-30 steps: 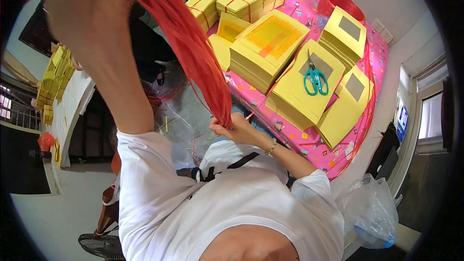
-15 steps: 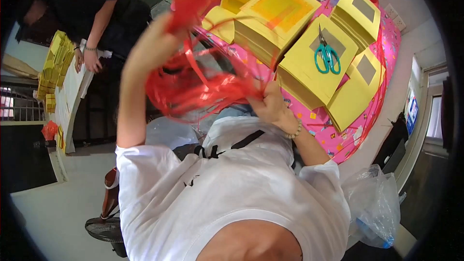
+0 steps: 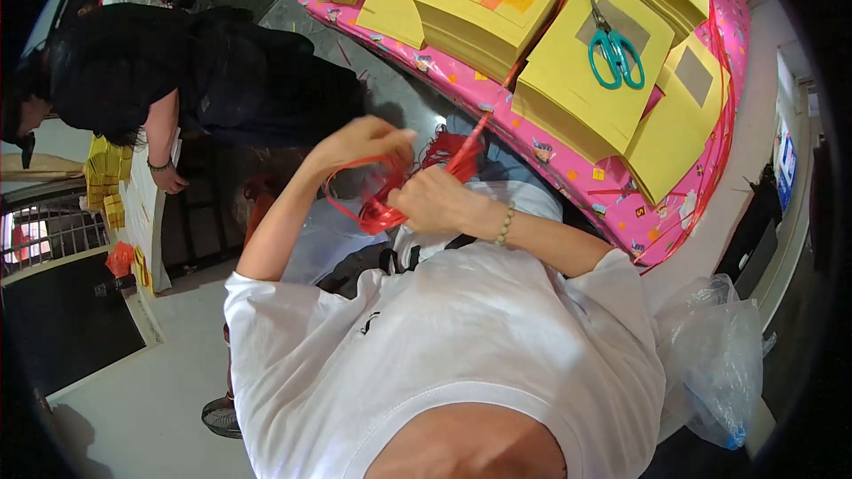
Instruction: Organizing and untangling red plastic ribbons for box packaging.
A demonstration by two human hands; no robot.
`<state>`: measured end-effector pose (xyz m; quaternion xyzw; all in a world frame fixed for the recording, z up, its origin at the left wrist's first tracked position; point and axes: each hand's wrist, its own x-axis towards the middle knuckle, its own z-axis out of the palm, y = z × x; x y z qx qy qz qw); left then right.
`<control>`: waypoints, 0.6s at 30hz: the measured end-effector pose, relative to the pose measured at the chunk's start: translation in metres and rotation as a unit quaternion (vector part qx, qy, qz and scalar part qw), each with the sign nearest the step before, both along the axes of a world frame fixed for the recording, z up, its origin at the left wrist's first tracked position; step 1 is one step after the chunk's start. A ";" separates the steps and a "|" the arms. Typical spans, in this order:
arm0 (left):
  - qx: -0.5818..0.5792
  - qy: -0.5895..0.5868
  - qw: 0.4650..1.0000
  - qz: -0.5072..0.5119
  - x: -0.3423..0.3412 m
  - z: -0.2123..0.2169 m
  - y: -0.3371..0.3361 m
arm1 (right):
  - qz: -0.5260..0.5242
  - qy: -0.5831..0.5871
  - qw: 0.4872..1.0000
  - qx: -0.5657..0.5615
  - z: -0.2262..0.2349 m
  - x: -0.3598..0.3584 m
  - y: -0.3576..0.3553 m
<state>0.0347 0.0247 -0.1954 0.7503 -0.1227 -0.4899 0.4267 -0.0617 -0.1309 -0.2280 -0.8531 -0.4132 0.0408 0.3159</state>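
Your hands, left (image 3: 368, 146) and right (image 3: 435, 200), pinch loops of red string (image 3: 377, 204) at chest height, just off the bench (image 3: 568, 186). Slack loops could tangle or slip; the trailing strand could drag the yellow stacks (image 3: 577, 80).

place: small packing workshop | evidence: yellow paper stacks (image 3: 497, 9) covering pink tabletop (image 3: 568, 177), scissors (image 3: 614, 51), co-worker (image 3: 151, 80) sorting nearby
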 end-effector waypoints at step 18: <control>0.030 0.319 0.934 -0.162 -0.024 -0.058 -0.030 | 0.061 -0.006 0.998 0.000 -0.027 -0.019 0.022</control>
